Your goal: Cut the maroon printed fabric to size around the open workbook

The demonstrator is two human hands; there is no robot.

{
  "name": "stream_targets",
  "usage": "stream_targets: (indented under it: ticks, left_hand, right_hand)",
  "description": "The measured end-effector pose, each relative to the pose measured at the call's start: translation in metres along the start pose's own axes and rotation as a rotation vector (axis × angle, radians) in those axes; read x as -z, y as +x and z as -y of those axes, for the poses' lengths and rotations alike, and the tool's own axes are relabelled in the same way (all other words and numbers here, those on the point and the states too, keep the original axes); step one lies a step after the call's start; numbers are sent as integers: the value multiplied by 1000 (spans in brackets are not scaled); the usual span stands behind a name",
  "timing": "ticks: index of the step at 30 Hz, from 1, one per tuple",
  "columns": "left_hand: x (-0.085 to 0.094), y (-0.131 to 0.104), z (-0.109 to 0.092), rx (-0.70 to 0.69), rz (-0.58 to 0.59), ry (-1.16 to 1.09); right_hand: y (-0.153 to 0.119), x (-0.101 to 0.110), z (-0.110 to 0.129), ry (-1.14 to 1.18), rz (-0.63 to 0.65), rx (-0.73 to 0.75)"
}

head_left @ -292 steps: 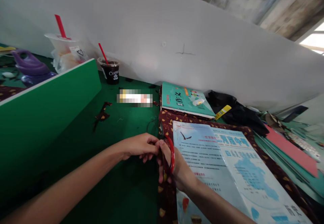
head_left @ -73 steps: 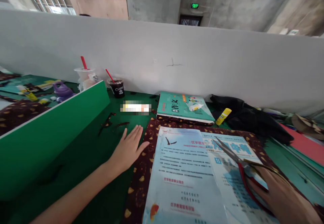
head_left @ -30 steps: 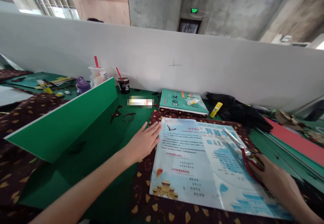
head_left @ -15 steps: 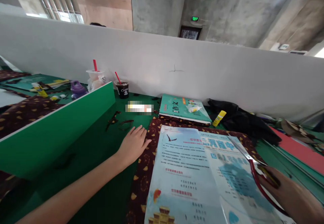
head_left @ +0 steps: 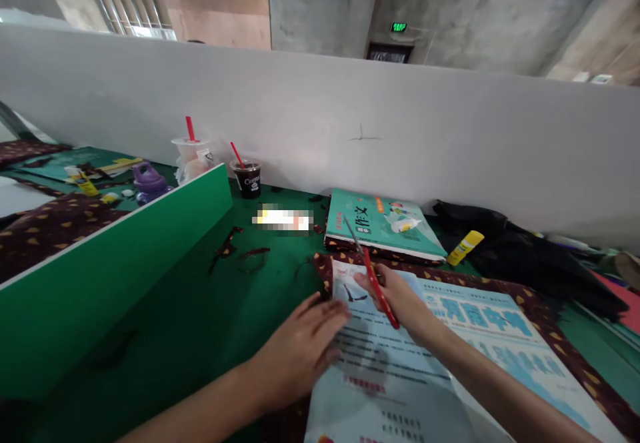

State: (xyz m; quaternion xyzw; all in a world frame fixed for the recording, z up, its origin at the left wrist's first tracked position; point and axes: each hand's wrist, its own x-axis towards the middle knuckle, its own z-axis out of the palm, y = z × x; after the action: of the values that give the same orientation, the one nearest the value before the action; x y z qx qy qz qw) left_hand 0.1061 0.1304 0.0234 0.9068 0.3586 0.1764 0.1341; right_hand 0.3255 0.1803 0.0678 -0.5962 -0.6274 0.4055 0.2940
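Observation:
My right hand [head_left: 395, 296] grips red-handled scissors [head_left: 376, 283] above the upper part of a printed paper sheet [head_left: 385, 356]. The blades point up and left, toward a green book [head_left: 383, 219]. At the sheet's left edge is my left hand [head_left: 305, 346], slightly blurred, its fingers stretched toward the paper; nothing shows in it. Under the sheet lies a dark red patterned cloth [head_left: 545, 313].
A low green divider [head_left: 150, 249] stands at the left. Behind it are two cups, one a dark coffee cup [head_left: 249, 179], and a purple bottle [head_left: 150, 183]. A yellow glue stick [head_left: 465, 247] and black fabric [head_left: 525, 256] lie right of the book.
My right hand has swung left with the scissors, from the sheet's right side to its upper left. My left hand has moved right and nearer, to the paper's edge. The view has shifted slightly.

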Motion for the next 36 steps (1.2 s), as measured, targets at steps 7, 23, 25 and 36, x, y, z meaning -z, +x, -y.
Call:
stream_targets:
  ticks: [7, 23, 25, 36]
  left_hand:
    - [7, 2, -12, -150, 248, -187]
    - [7, 10, 51, 16, -133, 349]
    - [5, 13, 50, 44, -142, 336]
    - [34, 2, 75, 226, -238, 194]
  right_hand:
    - [21, -32, -2, -385, -1, -9]
    - [33, -53, -20, -456, 60, 12]
    - [32, -52, -18, -452, 59, 14]
    - [29, -51, -17, -445, 41, 37]
